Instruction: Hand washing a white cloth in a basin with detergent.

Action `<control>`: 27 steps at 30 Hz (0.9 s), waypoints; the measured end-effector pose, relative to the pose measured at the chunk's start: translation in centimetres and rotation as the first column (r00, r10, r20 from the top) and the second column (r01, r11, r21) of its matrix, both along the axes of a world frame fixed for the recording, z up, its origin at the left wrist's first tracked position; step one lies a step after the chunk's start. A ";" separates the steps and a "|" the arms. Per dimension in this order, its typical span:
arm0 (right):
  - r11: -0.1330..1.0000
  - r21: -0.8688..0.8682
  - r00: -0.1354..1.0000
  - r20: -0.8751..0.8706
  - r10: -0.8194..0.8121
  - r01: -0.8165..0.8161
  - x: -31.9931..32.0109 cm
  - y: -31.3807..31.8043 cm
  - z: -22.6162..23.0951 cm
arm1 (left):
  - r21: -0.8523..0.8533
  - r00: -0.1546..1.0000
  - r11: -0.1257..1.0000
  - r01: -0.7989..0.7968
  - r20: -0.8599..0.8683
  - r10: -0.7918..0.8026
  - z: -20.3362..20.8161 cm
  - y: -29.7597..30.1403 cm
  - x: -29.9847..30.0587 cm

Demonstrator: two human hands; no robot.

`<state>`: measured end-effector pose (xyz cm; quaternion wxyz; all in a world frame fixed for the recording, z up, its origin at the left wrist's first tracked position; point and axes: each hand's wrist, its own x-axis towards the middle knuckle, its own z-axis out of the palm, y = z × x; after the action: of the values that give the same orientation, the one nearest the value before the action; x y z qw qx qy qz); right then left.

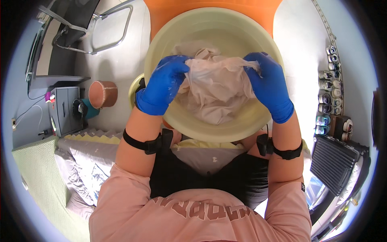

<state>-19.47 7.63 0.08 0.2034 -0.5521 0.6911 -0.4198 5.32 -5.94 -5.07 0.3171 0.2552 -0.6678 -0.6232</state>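
Observation:
Both of my hands wear blue rubber gloves and are closed on a wet, whitish cloth (217, 82). My left hand (166, 80) pinches its upper left part, and my right hand (268, 82) grips the upper right corner. Between the two hands the cloth's upper edge is drawn fairly straight, while the rest hangs bunched in a large pale yellow basin (215, 135). More of the pale fabric lies toward the basin's far left side. Shallow water seems to cover the bottom. What garment the cloth is, I cannot tell.
Under the basin stands an orange support (161, 10). A metal-framed chair (129, 28), a brown bucket (103, 94) and a grey cabinet (64, 109) are at the left. Several shoes (330, 86) line the right wall near a black suitcase (335, 163). A bed (44, 173) is behind left.

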 end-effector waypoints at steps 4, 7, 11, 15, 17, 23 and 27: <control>0.977 -0.213 1.000 0.011 -0.003 0.005 0.1 -0.7 -0.4 | 0.691 0.897 0.665 0.282 -0.436 0.073 1.8 -0.1 -0.7; 0.939 -0.322 0.980 0.187 -0.063 0.122 1.0 -0.7 -0.3 | 0.685 0.728 0.441 0.579 -0.678 0.097 2.2 -0.2 -0.8; 0.942 -0.268 0.859 0.511 -0.039 0.203 1.8 -0.3 0.2 | 0.783 0.880 0.559 0.273 -0.438 0.185 1.5 0.7 -2.2; 0.930 -0.278 0.710 0.703 0.026 0.241 2.9 -0.5 -0.4 | 0.276 0.991 0.952 0.134 -0.035 -0.129 4.8 3.3 -4.7; 0.936 -0.246 0.685 0.728 0.007 0.252 4.4 -0.5 -1.0 | 0.268 0.989 0.956 0.119 -0.117 -0.090 3.0 4.4 -5.3; 0.935 -0.173 0.496 0.868 -0.003 0.310 7.3 -0.1 -1.4 | 0.008 0.998 1.000 -0.030 -0.063 0.031 1.2 5.8 -5.8; 0.954 -0.169 0.561 0.828 0.001 0.247 9.2 0.2 -2.0 | 0.242 0.952 0.970 0.005 -0.299 0.070 1.5 6.5 -6.7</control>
<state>-10.25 7.82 -1.95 0.3944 -0.2663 0.4919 -0.7291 -1.36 0.61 -3.54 0.3935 0.2034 -0.5264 -0.7257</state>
